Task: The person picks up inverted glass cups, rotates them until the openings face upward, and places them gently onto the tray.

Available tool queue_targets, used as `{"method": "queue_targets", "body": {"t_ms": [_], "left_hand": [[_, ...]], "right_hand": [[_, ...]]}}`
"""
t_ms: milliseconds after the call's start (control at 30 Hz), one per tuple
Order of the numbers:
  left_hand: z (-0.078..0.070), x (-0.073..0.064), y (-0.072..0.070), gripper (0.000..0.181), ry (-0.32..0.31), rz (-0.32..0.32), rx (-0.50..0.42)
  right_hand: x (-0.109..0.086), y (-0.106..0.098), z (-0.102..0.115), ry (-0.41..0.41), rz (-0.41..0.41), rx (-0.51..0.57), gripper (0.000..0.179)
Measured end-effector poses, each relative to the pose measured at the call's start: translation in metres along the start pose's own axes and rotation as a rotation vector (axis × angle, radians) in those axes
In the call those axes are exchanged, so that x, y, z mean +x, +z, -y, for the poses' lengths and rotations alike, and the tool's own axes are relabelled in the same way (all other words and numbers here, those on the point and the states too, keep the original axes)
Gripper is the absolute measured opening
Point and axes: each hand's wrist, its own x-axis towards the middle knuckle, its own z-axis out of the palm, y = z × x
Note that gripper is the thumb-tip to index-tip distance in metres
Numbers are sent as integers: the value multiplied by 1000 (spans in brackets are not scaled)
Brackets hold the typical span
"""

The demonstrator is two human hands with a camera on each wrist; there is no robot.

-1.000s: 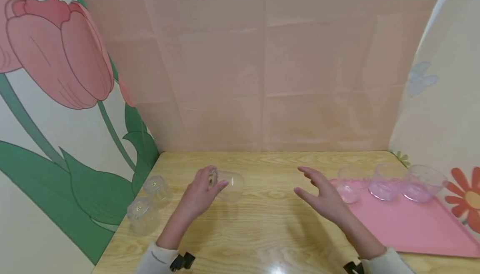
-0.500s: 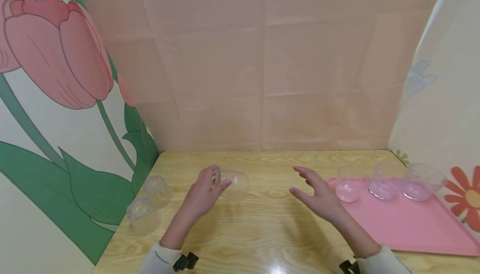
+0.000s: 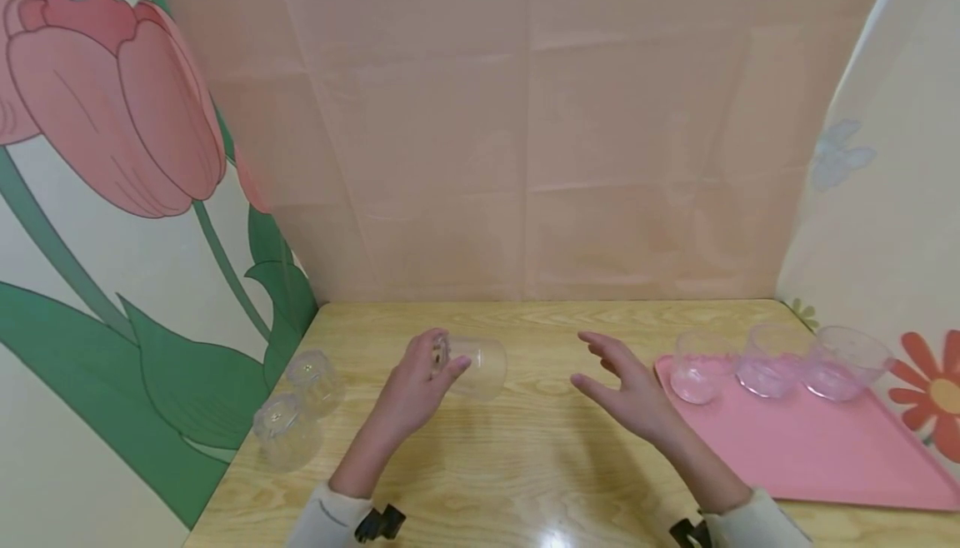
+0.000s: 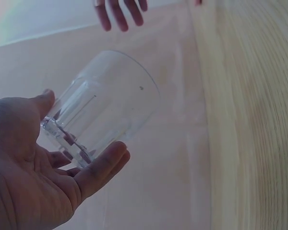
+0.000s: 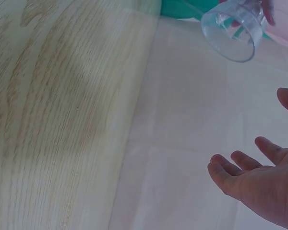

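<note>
Gripping the base of a clear cup (image 3: 483, 369), the left hand (image 3: 420, 375) has its thumb and fingers wrapped round the bottom end. The cup is on its side above the bench (image 3: 502, 473), its open mouth turned toward the right hand (image 3: 628, 394). That hand touches nothing; its thumb stands apart from its fingers, and the gap between them faces the cup. The two hands are apart, with a stretch of wood grain between the cup's rim and the right fingertips, and more bench running from there toward the person.

To the left of the left hand, near the bench's left edge, two more cups (image 3: 288, 431) sit bottom up, one behind the other. To the right of the right hand lies a pink tray (image 3: 810, 456), its near left part passing beside the right forearm. Three clear cups (image 3: 767, 365) stand mouth up in a row along the tray's far side, the first of them just beyond the right hand. Ahead of both hands, the bench's far edge meets a hanging pinkish sheet (image 3: 525, 132). A tulip picture (image 3: 120, 107) rises past the left edge.
</note>
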Motion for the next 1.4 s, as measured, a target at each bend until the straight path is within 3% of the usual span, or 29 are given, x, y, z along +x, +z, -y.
{"method": "queue_targets", "body": {"t_ms": [367, 900, 1400], "left_hand": [[-4, 1, 5, 73, 17, 11, -35], [-7, 3, 16, 76, 53, 44, -75], [-11, 4, 24, 75, 73, 12, -112]], "right_hand": [[3, 5, 2, 63, 53, 43, 61], [7, 13, 7, 77, 80, 151, 62], [10, 21, 11, 108, 84, 214, 63]]}}
